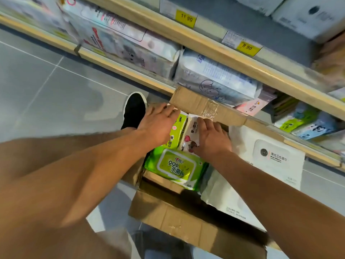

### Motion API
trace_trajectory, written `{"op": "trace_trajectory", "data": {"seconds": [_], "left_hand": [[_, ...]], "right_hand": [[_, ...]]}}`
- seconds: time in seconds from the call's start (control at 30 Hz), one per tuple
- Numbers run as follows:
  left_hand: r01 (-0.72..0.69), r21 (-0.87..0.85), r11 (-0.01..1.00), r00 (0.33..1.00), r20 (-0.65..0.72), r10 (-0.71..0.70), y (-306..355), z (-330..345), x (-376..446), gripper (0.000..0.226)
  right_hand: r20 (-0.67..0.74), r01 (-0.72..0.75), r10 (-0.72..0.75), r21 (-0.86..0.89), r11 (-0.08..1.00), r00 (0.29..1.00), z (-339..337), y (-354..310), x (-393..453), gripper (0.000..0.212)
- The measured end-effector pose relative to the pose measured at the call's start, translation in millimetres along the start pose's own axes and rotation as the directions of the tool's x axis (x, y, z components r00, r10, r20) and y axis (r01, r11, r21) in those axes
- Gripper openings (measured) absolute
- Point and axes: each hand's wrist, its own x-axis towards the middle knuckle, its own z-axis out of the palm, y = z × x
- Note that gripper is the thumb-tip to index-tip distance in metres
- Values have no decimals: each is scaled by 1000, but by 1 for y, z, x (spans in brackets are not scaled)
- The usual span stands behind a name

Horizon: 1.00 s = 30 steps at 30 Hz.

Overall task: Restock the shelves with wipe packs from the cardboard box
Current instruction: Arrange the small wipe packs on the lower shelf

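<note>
Head view looks down into an open cardboard box (173, 219) on the grey tiled floor (37, 86), pushed against the bottom of a shop shelf unit (220, 47). Both bare arms reach into the far end of the box. The left hand (158, 126) lies over an upright green wipe pack (176, 135), fingers fairly straight and spread, tips against the pack's top edge next to the taped box flap (203, 107); whether the thumb curls round the pack cannot be told. The right hand (212, 137) rests on a white wipe pack with a heart print (190, 135) standing just beside the green one, fingers bent over its top edge, gripping it. In front of both, a flat green pack marked 99.9 (176, 168) lies face up in the box. To its right a large white pack with a round-cornered lid label (268, 157) leans over the box's right side. A black shoe (134, 111) stands on the floor just left of the box. Shelves above hold white and pastel packs (127, 43), blurred, with yellow price tags reading 11.90 (185, 18) and 8.90 (247, 47) on the shelf edges. More small green and blue packs (306, 122) sit on the low shelf at the right.
</note>
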Motion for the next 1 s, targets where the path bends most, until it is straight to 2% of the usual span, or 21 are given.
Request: {"op": "trace_trajectory", "data": {"seconds": [0.17,0.3,0.4,0.53,0.63,0.8,0.93,1.0], "left_hand": [[45,0,999,995,-94,-45,5,4,4,81],[55,56,997,986,-161,-45,12,-1,2,74],[104,-5,995,985,-139,-104,11,-5,-5,65],[115,-163,980,969,-198,-147,10,-14,-19,41],[115,-168,979,975,-169,-144,18,-25,-33,31],[76,-233,970,965,-229,-131,33,-55,-50,26],[47,-250,967,933,-335,-131,54,-91,-54,31],[-11,-241,970,911,-404,-90,70,-110,-51,29]], "right_hand": [[-63,-25,19,-97,995,998,9,-6,4,96],[-95,-23,11,-116,993,995,6,-9,2,79],[-156,21,-27,-43,999,987,-2,-6,-7,64],[-191,71,-51,98,993,980,-16,0,-24,44],[-237,93,-54,156,983,970,-23,6,-41,34],[-402,182,-111,140,973,909,-46,27,-71,20],[-520,182,-64,179,967,852,-71,58,-90,18],[-568,161,-24,193,968,823,-84,81,-101,20]]}}
